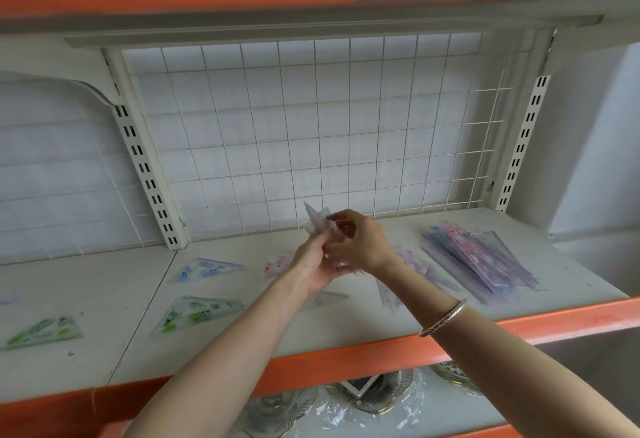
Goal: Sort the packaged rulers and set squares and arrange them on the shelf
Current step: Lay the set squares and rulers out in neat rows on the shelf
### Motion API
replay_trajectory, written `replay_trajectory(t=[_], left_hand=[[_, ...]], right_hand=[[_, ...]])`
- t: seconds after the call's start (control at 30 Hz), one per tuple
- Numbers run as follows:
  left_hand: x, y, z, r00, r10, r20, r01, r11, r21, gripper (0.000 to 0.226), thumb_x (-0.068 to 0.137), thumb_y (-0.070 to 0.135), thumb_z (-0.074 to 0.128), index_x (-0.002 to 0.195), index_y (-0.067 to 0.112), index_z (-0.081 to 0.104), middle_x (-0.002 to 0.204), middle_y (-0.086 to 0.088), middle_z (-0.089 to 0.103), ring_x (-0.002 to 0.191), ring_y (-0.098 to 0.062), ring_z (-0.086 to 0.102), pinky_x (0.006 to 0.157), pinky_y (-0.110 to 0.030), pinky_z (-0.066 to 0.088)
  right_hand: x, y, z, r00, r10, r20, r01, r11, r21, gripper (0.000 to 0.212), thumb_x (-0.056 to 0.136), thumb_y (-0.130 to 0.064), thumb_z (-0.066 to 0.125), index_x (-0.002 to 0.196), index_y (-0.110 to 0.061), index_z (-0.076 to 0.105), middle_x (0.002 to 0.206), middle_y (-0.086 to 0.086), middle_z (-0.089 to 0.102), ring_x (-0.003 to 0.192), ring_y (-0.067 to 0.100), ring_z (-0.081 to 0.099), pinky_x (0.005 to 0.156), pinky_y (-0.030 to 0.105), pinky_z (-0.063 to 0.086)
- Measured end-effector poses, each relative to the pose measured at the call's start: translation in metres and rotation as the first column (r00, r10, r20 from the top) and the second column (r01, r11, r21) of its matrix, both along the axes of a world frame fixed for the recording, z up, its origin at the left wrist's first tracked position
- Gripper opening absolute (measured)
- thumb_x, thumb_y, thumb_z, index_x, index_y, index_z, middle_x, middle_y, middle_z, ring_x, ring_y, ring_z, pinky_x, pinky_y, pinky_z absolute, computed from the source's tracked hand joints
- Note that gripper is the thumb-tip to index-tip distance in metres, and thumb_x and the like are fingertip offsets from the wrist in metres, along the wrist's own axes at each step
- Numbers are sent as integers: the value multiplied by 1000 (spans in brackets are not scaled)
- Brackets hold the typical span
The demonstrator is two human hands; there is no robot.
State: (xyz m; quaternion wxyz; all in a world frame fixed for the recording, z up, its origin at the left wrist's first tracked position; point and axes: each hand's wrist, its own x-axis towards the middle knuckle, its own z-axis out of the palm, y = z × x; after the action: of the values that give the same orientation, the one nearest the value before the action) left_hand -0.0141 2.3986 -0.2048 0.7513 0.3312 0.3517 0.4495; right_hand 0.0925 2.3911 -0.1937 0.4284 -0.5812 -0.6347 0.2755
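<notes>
A: What is being handled?

B: A small clear-plastic packet with a pale violet set square inside point(320, 221), raised above the cream shelf board point(346, 330) in front of the white wire grid back panel point(311, 119). I judge it very light, the square stiff but thin, the wrapper slick and crinkly, so it could slide out of a loose pinch

A: Where would you take hold?

B: By the edges or a corner, thumb on one face and fingers on the other; a flat squeeze, not a bend

A: And the hands?

B: The left hand point(313, 266) is curled under the packet, fingers closed on its lower part. The right hand point(356, 242), with a silver bangle point(443, 318) on the wrist, pinches the upper edge with fingertips drawn together. Both grip the same packet; neither is spread open

A: What lies around it?

B: To the left, flat on the board, a blue-printed triangular set square in a clear sleeve point(207, 269), a green-printed one point(199, 313) nearer the front and another green one point(43, 332) far left. A pink packet point(278, 262) sits just beside the left hand. To the right is a loose heap of long violet and pink packaged rulers point(478, 259), well apart from the triangles

A: Progress?

B: Partway, I would guess, since the heap looks unsorted
</notes>
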Motion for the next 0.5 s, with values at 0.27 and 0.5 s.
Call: replay_trajectory(t=[0.27,0.5], left_hand=[[-50,-3,-13,997,40,63,-45,996,72,19,100,13,45,103,22,61,111,-20,65,65,-26,67,56,-38,56],[-93,-3,-19,989,149,-9,-147,983,110,39,96,13,54,134,20,49,106,-12,71,67,-27,69,59,-35,55]], right_hand=[[-30,8,-19,999,22,-47,-20,999,42,44,69,-23,81,110,-19,65,107,1,59,90,8,57,69,14,45],[-67,20,-32,952,59,-299,-78,996,-50,14,73,-14,79,83,-16,70,67,4,61,61,14,52,59,21,44]])
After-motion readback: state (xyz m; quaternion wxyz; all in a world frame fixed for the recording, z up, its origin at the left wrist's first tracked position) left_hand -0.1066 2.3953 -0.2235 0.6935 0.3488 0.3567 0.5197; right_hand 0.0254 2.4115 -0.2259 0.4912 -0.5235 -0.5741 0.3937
